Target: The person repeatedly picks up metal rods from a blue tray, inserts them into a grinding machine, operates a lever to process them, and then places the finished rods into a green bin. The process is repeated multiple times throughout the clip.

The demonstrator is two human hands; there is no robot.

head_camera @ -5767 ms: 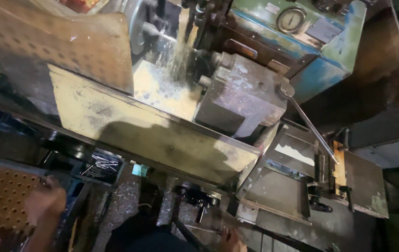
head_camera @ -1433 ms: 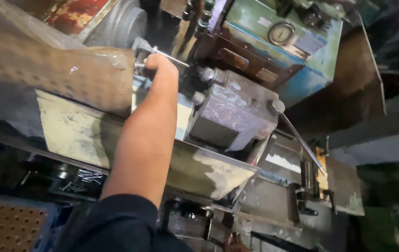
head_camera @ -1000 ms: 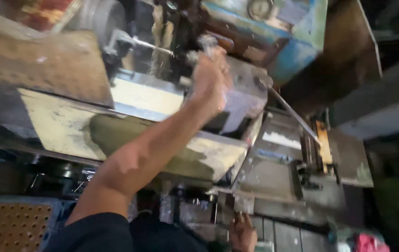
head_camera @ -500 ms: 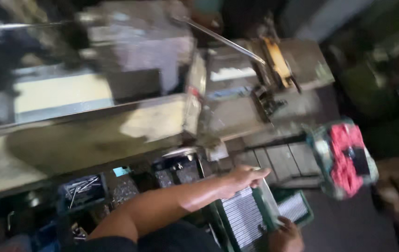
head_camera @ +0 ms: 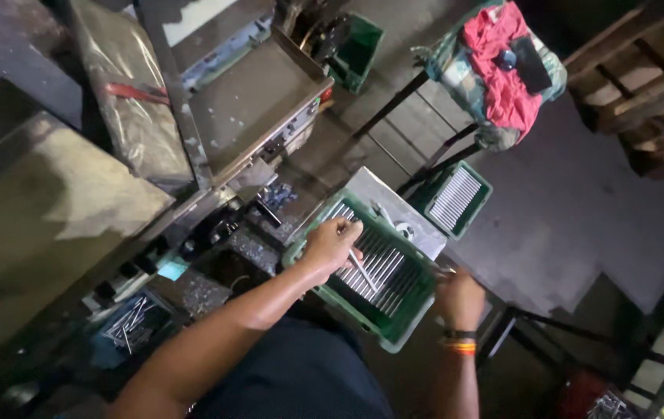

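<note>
Metal rod (head_camera: 363,271) in left hand's (head_camera: 330,244) pinching fingers, slanting down-right over green crate (head_camera: 394,330).

Left hand's (head_camera: 330,244) fingertips hidden against the rods in the green crate (head_camera: 308,233), right hand's (head_camera: 460,299) grip beside that crate unclear, crate's near corner covered by the forearm
</note>
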